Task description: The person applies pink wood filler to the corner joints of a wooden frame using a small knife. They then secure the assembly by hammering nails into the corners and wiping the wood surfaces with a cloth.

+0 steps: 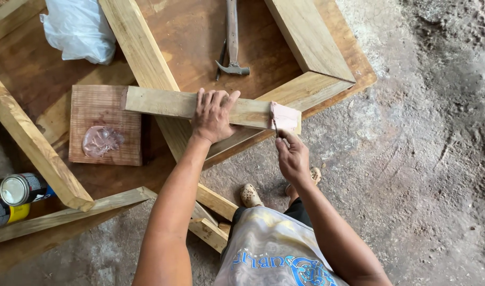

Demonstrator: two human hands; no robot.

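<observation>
My left hand (213,114) presses flat on a short light wooden plank (163,103) that lies across a wooden frame. The plank's right end is covered with pinkish putty (285,117). My right hand (293,156) pinches a thin blade-like tool (276,127) whose tip touches the putty's lower left edge. A small reddish board (94,114) under the plank's left end carries a blob of the same pink putty (100,141).
A claw hammer (232,39) lies on the brown tabletop (195,37) behind the plank. A white plastic bag (78,29) sits at the back left. Two cans (21,189) stand at the left edge. Long timber pieces (36,148) cross the table. Dirt floor (412,159) lies to the right.
</observation>
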